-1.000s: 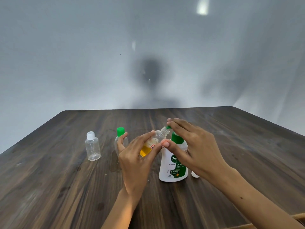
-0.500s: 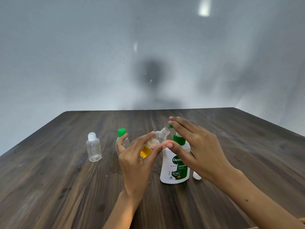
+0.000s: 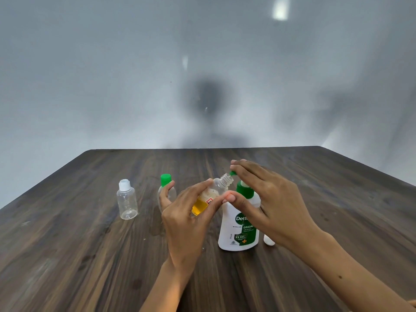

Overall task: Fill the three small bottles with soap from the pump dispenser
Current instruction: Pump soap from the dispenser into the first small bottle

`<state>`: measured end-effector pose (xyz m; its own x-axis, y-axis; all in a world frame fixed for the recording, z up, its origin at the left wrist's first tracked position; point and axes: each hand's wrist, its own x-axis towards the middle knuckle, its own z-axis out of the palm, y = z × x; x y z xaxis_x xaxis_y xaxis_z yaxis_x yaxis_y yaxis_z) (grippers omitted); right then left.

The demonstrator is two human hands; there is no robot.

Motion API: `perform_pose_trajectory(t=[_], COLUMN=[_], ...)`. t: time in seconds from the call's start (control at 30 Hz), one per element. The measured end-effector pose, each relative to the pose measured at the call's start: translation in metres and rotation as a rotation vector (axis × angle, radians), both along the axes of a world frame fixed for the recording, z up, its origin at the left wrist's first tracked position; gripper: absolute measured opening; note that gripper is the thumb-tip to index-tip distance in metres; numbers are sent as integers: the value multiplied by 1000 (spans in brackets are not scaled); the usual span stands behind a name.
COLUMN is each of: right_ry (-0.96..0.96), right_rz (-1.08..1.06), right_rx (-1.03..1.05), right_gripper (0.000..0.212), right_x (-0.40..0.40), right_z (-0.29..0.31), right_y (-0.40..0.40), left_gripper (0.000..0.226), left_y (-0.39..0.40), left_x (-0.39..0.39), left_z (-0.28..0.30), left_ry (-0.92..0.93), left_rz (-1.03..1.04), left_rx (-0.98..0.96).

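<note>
On the dark wood counter (image 3: pixel 90 255) the white pump dispenser (image 3: pixel 238 226) stands near the middle, stiff-walled and probably heavy enough to stay put under the right hand (image 3: pixel 270 203), whose straight fingers lie over its green pump head. Just beside its nozzle the left hand (image 3: pixel 186 219) grips an uncapped small bottle (image 3: pixel 211 194) tilted off the counter, light, thin-walled and likely slick, best held around the body below the threaded neck. Toward the left edge a green-capped bottle (image 3: pixel 165 185) and a clear empty bottle (image 3: pixel 126 202) stand upright.
</note>
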<state>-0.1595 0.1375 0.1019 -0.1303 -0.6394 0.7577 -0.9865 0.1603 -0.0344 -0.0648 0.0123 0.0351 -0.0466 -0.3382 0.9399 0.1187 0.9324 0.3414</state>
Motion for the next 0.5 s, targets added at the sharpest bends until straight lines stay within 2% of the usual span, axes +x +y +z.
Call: perform_pose_trajectory(t=[0.5], right_ry=[-28], right_rz=[7], right_rx=[16], right_gripper=[76], right_x=[1], right_z=[-4], right_y=[-1], left_gripper=[44], left_y=[0], left_x=[-1], left_z=[-1], left_ry=[-10], left_rz=[-2], left_rx=[2])
